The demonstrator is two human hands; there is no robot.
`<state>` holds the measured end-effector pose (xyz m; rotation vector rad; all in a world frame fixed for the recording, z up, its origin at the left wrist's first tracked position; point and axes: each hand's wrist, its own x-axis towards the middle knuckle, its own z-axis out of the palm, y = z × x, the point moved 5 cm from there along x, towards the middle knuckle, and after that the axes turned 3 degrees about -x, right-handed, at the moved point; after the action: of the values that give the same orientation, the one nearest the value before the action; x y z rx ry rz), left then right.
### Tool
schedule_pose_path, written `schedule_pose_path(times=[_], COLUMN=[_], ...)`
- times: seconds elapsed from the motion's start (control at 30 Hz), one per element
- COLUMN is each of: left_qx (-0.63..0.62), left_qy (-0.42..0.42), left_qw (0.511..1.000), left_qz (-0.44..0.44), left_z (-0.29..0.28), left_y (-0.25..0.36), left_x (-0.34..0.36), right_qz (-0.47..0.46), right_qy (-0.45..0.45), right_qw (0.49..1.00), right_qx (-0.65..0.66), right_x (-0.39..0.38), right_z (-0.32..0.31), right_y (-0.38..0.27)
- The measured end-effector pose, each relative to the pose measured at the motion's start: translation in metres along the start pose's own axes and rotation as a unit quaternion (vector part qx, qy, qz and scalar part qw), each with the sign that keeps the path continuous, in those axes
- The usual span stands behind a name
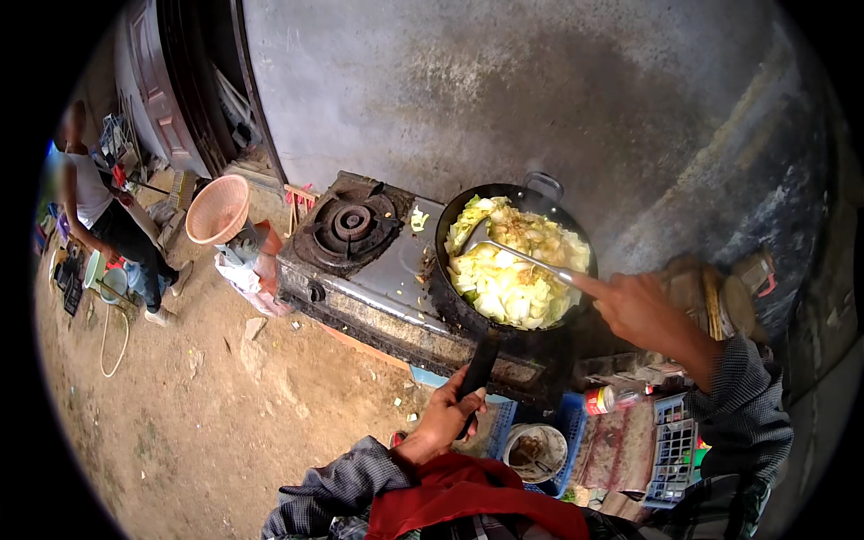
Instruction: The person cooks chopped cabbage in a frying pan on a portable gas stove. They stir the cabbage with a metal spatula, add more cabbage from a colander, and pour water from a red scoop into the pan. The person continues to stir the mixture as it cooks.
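A dark wok (445, 297) full of chopped cabbage (526, 279) sits on the right side of the stove. Its black handle (481, 360) points toward me, and my left hand (448, 412) is wrapped round it. My right hand (630, 310) grips a metal spatula (526, 256), reaching in from the right with a finger stretched along the shaft. The spatula's head lies among the cabbage near the wok's left side, partly covered by leaves. Some brownish seasoning shows on the upper part of the cabbage.
Left of the wok is a bare gas burner (351, 222) on the grimy stove (387, 270). A pink basket (218, 211) stands beyond it. Below right are a bowl (535, 450), a bottle (612, 400) and a crate (670, 450). Another person (103, 211) stands far left. A sooty wall (540, 90) rises behind.
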<state>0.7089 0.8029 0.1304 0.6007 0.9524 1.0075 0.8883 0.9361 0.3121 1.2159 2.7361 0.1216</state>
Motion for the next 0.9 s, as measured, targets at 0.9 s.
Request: schedule_pose_path(times=[0.9], left_qx=[-0.009], left_qy=[-0.005], left_qw=[1.0], left_qz=[0.02], left_z=[0.002], left_y=[-0.004], left_x=[0.005], right_qz=[0.151], right_qy=[-0.063], right_qw=[0.975], right_qx=[0.153], right_x=[0.041], right_z=[-0.027], right_y=[0.08])
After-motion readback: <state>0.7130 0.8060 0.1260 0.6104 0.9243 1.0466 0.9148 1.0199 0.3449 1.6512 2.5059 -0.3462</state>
